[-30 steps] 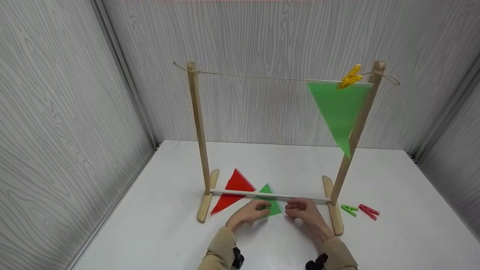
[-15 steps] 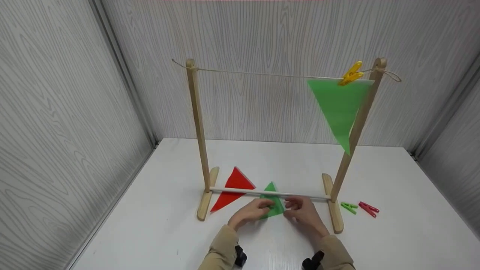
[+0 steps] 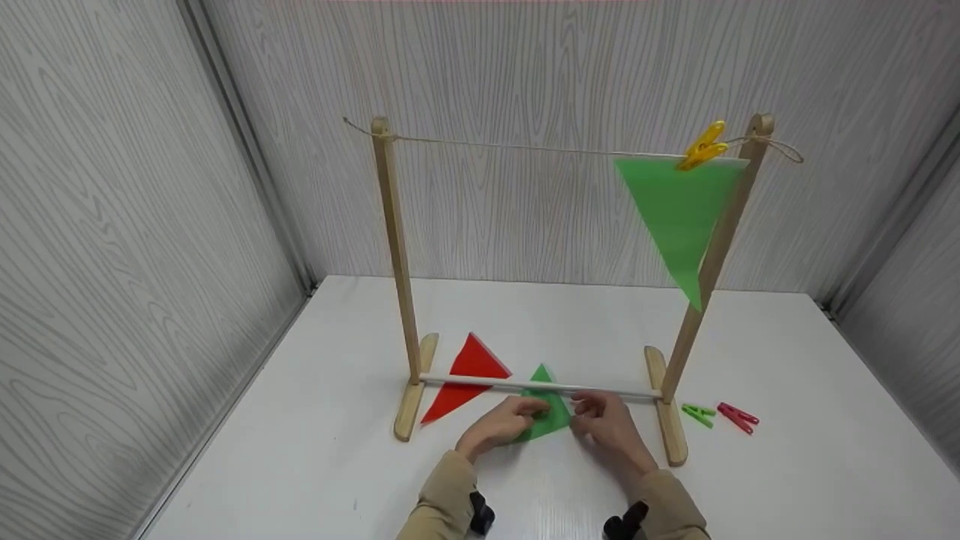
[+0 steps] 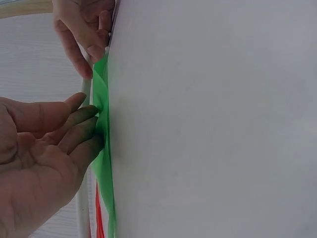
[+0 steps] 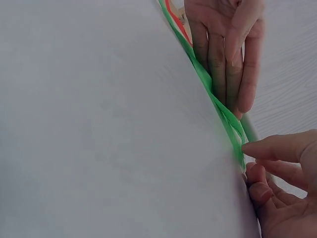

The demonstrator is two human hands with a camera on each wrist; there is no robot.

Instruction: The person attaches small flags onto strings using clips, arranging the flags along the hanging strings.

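A small green triangular flag (image 3: 553,418) lies flat on the white table (image 3: 315,450), partly under the stand's lower dowel (image 3: 480,384). My left hand (image 3: 504,424) presses its near-straight fingers (image 4: 91,134) down on the flag's left part (image 4: 101,94). My right hand (image 3: 600,420) is at the flag's right edge (image 5: 233,129). In the right wrist view its thumb and curled fingers (image 5: 262,158) pinch that edge, which is raised slightly off the table. The flag's middle is hidden by the hands.
A wooden stand (image 3: 396,255) carries a string (image 3: 525,148), with a large green flag (image 3: 679,217) held on it by a yellow peg (image 3: 702,147). A red flag (image 3: 465,379) lies left of the hands. A green peg (image 3: 697,415) and a red peg (image 3: 739,418) lie at the right.
Both hands have closed in on the small green flag; the right hand moved left onto its edge. The flag shifted slightly to the right.
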